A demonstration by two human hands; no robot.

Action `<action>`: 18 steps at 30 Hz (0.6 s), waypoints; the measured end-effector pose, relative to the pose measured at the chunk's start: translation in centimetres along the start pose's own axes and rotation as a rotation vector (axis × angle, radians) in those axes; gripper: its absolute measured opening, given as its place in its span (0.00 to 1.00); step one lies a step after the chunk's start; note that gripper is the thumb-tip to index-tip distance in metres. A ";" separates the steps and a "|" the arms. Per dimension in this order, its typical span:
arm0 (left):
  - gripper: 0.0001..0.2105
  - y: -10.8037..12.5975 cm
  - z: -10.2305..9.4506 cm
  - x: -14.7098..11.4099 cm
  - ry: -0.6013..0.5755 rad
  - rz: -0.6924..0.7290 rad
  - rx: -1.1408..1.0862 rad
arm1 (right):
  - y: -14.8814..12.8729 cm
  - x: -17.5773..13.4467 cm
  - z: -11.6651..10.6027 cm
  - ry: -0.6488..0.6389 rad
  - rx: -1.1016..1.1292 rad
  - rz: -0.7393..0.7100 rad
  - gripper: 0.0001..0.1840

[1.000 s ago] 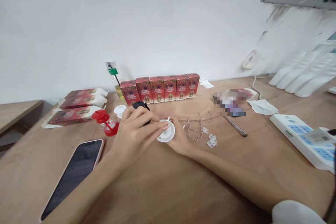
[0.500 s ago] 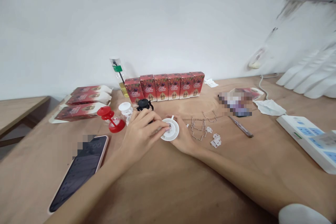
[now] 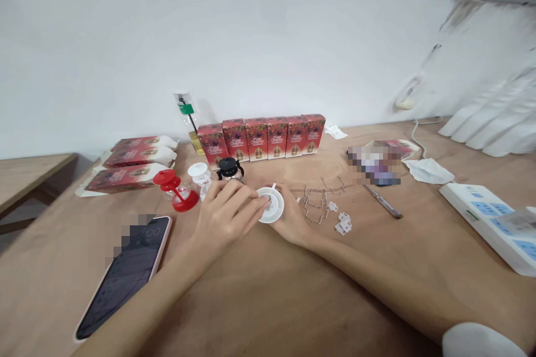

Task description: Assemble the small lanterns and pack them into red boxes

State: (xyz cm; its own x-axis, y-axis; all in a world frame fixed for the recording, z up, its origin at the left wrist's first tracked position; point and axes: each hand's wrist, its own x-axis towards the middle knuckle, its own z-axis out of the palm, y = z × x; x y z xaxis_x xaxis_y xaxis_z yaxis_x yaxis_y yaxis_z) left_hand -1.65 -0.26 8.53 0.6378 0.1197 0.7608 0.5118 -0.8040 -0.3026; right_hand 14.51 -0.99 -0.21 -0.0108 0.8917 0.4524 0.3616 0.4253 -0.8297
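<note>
A: Up on the head view, and the action sits right over the middle of the table (image 3: 293, 301): a white round piece (image 3: 275, 213), open face turned up toward us, a little tab standing at its rim!

B: And who has it?

A: The right hand (image 3: 293, 223)! Its fingers are wrapped behind the piece, clamped on it from the far side and underneath.

B: The left hand (image 3: 228, 212)?

A: Over the near rim, thumb and fingertips reaching into the centre. Something small and dark shows there; whether those fingers pinch it or merely press, I can't tell.

B: What's around them?

A: Just beyond the left hand, a black lantern (image 3: 228, 166), then a white lantern (image 3: 199, 172) and a red lantern (image 3: 185, 198) lined up leftward. Behind, six red boxes (image 3: 268, 139) stand in a row!

B: And on the right hand's side?

A: Bent wires (image 3: 317, 207) lie near it, small white plates (image 3: 344, 224) right beside them, with a cutter (image 3: 387, 205) further out.

B: Far left?

A: A phone (image 3: 125, 279) lying flat, near the left forearm.
</note>
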 end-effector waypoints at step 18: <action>0.09 0.0 1.5 -1.1 0.039 0.095 0.179 | 0.6 0.1 0.1 0.026 0.072 0.059 0.23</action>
State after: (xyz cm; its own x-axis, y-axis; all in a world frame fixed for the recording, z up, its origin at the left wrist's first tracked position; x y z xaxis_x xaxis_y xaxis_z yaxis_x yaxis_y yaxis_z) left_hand -1.54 0.50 6.82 0.6670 0.0232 0.7447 0.5471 -0.6937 -0.4684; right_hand 14.60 -0.61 -0.72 0.0329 0.9117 0.4095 0.2926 0.3830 -0.8762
